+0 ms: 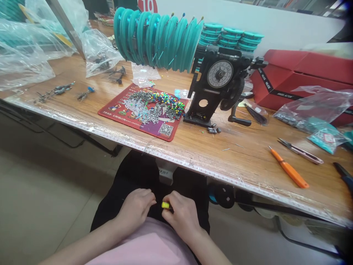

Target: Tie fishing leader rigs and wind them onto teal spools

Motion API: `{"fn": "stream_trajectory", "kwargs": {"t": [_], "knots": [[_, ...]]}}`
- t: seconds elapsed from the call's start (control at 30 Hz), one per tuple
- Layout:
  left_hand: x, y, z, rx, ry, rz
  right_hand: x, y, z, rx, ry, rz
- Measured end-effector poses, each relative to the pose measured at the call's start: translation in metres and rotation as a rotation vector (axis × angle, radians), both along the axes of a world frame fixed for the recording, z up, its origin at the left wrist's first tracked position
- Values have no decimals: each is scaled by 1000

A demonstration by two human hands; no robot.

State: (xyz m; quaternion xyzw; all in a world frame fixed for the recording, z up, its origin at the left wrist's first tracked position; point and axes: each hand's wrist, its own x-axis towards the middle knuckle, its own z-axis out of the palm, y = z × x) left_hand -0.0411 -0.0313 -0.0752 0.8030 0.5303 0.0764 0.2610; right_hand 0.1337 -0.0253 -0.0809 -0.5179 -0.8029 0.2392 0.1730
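Bottom centre of frame, over the lap: right hand [183,217] fingers pinched on a small yellow piece [165,205], held between both hands. Left hand [136,208] just beside it, fingers curled together; whether they grip anything, cannot tell. Above, wooden table [220,154] edge. Mid-left on it, red mat [143,110] with coloured beads [162,99] and metal bits. Lower right, orange tool [289,170]. Centre, black winder with dial [219,82]. Top centre, row of teal spools [157,38].

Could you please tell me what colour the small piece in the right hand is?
Bright yellow piece, seen in the head view.
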Motion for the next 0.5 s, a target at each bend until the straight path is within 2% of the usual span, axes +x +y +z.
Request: {"fn": "stream_trajectory", "kwargs": {"t": [0.3,0.5], "knots": [[1,0,-2,-38,-49,21,0,0,-4,-183,110,-141],[1,3,6,7,-123,52,5,2,10,-325,233,-190]]}}
